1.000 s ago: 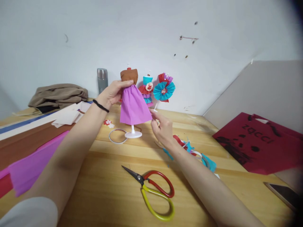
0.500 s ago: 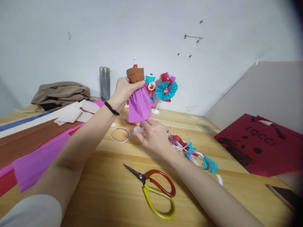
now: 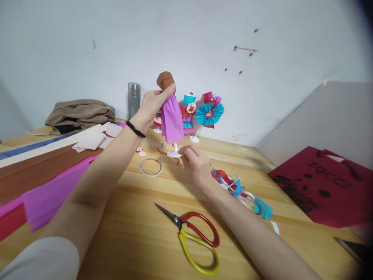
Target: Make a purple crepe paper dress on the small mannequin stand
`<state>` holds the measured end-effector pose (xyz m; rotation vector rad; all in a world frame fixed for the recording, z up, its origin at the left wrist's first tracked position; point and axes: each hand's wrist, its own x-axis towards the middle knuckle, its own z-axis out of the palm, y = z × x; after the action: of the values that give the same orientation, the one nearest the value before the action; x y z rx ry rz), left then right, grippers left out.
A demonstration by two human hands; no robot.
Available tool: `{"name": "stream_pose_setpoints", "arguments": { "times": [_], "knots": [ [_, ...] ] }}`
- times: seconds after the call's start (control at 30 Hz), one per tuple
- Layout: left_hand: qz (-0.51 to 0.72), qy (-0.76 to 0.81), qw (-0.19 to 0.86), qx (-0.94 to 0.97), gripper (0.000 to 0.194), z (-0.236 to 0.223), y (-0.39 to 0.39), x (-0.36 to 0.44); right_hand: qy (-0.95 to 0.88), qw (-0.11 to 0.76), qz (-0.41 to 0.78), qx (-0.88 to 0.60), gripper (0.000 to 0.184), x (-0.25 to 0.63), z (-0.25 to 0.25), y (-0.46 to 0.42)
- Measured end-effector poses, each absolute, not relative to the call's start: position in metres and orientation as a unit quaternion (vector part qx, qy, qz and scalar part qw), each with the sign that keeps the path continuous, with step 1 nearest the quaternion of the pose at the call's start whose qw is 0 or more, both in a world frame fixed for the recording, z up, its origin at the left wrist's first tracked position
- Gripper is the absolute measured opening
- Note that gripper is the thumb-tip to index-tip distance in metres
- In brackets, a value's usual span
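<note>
My left hand (image 3: 154, 102) grips a miniature dress form (image 3: 171, 116) round its waist, thumb in front and the other fingers hidden behind. It wears a brown top and a gathered purple skirt, and leans a little. Below the skirt, my right hand (image 3: 196, 163) pinches the rim of its round white base (image 3: 174, 154), which looks lifted off the table. Behind stand other small stands, one with a tiered blue, red and purple dress (image 3: 188, 116) and one with a large blue pleated rosette (image 3: 209, 114). Scissors (image 3: 186, 233) with one red and one yellow handle lie in front.
Crepe paper strips (image 3: 37, 171) cover the left side. A tape ring (image 3: 150, 167) lies near the middle, with paper scraps (image 3: 233, 184) to the right. A flask (image 3: 134, 102) and folded cloth (image 3: 81, 112) stand by the wall. A red bag (image 3: 323, 186) is at right.
The dress form has turned and tilted, so its white base now shows under the skirt. My right hand has closed on the base's rim. The whole view has shifted slightly.
</note>
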<state>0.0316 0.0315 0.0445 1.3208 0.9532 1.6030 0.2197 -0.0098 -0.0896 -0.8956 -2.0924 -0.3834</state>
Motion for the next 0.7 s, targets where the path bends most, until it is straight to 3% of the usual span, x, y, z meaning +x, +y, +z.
{"name": "stream_pose_setpoints", "arguments": {
  "times": [0.17, 0.3, 0.4, 0.5, 0.7],
  "knots": [
    [0.630, 0.350, 0.461, 0.518, 0.047, 0.051, 0.030, 0.022, -0.831, 0.473, 0.005, -0.291, 0.014, 0.218, -0.086, -0.008],
    [0.613, 0.279, 0.499, 0.545, 0.032, 0.050, 0.035, 0.018, -0.833, 0.488, 0.115, -0.233, 0.013, 0.217, -0.087, -0.009],
    [0.586, 0.232, 0.551, 0.547, 0.017, 0.050, 0.035, 0.018, -0.828, 0.489, 0.185, -0.200, 0.018, 0.215, -0.088, -0.008],
    [0.535, 0.232, 0.621, 0.524, 0.023, 0.051, 0.033, 0.017, -0.805, 0.488, 0.267, -0.208, 0.021, 0.214, -0.089, -0.006],
    [0.555, 0.219, 0.619, 0.511, 0.008, 0.041, 0.042, 0.020, -0.756, 0.437, 0.394, -0.286, 0.015, 0.226, -0.092, 0.004]
  ]
}}
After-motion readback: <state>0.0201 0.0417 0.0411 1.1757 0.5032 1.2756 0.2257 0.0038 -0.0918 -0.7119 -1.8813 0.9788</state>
